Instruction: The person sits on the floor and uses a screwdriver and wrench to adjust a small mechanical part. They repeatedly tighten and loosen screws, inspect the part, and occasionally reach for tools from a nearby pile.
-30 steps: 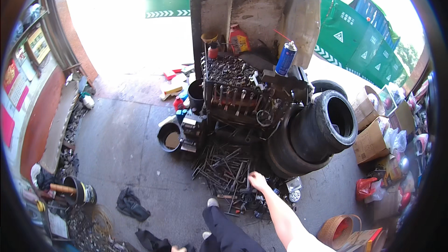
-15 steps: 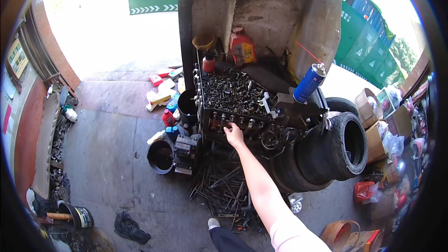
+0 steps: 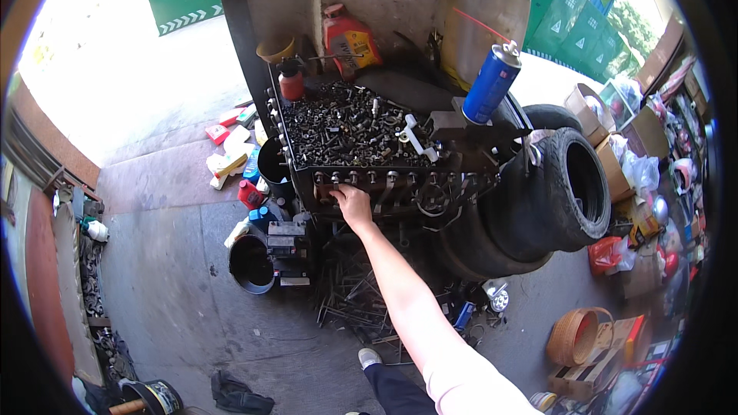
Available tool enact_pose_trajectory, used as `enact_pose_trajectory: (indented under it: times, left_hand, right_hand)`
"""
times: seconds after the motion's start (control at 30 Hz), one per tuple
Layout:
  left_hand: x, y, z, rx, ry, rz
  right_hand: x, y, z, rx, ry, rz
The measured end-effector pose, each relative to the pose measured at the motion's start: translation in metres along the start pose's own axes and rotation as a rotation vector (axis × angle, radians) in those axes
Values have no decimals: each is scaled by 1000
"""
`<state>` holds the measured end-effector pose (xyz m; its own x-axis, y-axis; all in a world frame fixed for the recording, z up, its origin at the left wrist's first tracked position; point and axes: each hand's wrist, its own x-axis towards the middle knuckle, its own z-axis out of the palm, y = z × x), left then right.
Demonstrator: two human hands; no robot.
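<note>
My right hand reaches to the front edge of a dark metal workbench, near its left end. The fingers are drawn together close to a row of metal fittings hanging along that edge. What they pinch, if anything, is hidden. Behind the hand, the bench top carries a dense heap of bolts and small metal parts. A white plastic part lies on the heap's right side. A blue spray can with a red straw stands at the right of the bench. My left hand is out of view.
Stacked tyres stand right of the bench. Long metal rods lie beneath it. Left are a black bucket and batteries. A red jug and a red bottle stand at the back.
My right hand has shifted left along the row of fittings, toward the bench's left end. The whole view has also turned, so the bench sits farther left and higher in the picture.
</note>
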<state>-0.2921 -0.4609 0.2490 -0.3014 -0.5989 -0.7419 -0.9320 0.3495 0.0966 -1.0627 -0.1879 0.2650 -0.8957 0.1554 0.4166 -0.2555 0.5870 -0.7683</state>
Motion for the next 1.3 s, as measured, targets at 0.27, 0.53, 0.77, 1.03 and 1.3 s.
enact_pose_trajectory:
  times: [0.27,0.53,0.77,1.03,1.3]
  left_hand:
    - [8,-46,29,47,-104,-26]
    - [21,-39,28,-42,-101,-9]
    - [28,-32,10,-81,-153,29]
    - [58,-63,-15,-197,-317,105]
    - [94,-97,-28,-234,-420,182]
  right_hand:
    - [5,11,0,302,-90,244]
    - [0,18,24,795,-17,430]
    - [-79,9,5,592,-200,326]
    - [-378,15,-119,19,-57,798]
    - [-714,18,-343,-243,622,1339]
